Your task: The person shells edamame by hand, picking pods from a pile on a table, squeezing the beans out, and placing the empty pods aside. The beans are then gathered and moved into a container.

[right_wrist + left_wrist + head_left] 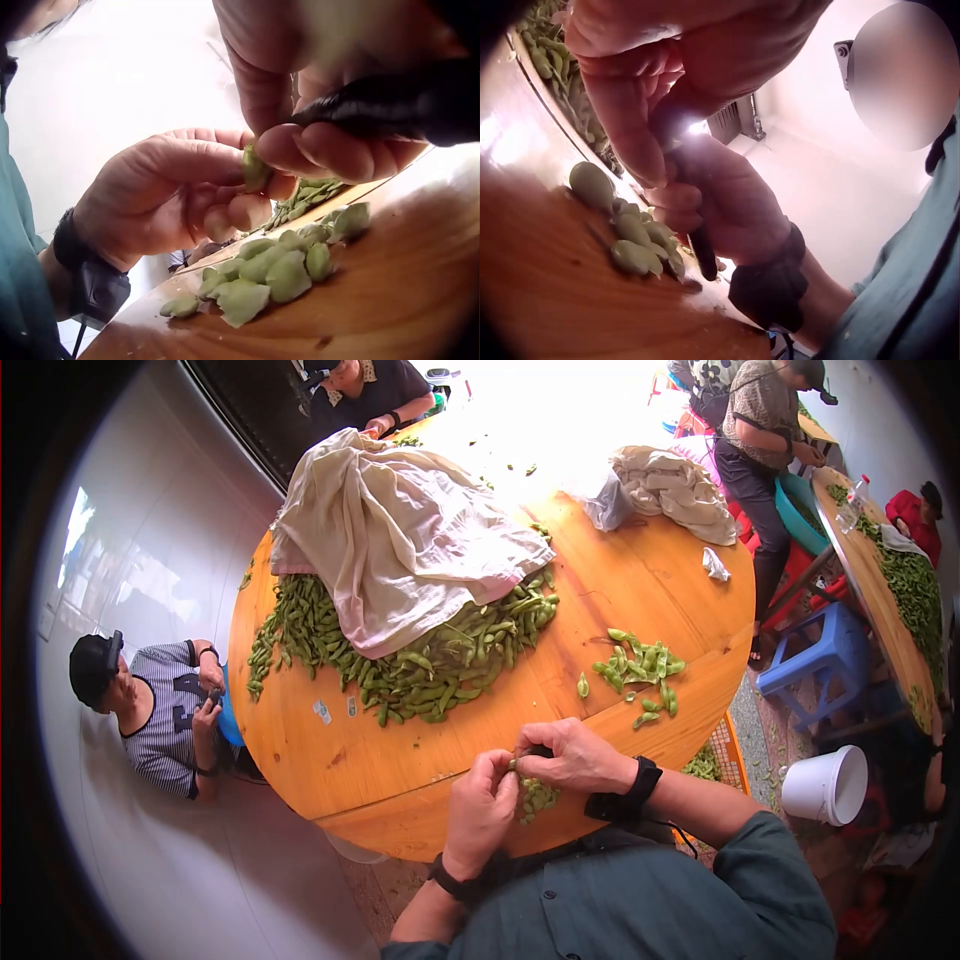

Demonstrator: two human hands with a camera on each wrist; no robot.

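Over the table's near edge, my left hand (478, 808) pinches a green soybean pod (256, 169) between thumb and fingers. My right hand (585, 758) meets it from the other side, gripping a black-handled tool (375, 109), which also shows as a dark handle (701, 251) in the left wrist view. The fingers hide most of the tool's working end; I cannot tell its kind. Right thumb and fingertips are close up against the pod. Below the hands lies a small heap of pale green beans and pod pieces (277, 271) on the wood.
A large pile of pods (440, 670) sits on the round wooden table (430, 760), partly under a pale cloth (390, 540). Loose pods (640, 665) lie to the right. Another cloth (675, 490) is farther back. Other people sit or stand around. A white bucket (825, 785) and blue stool (815, 665) are right.
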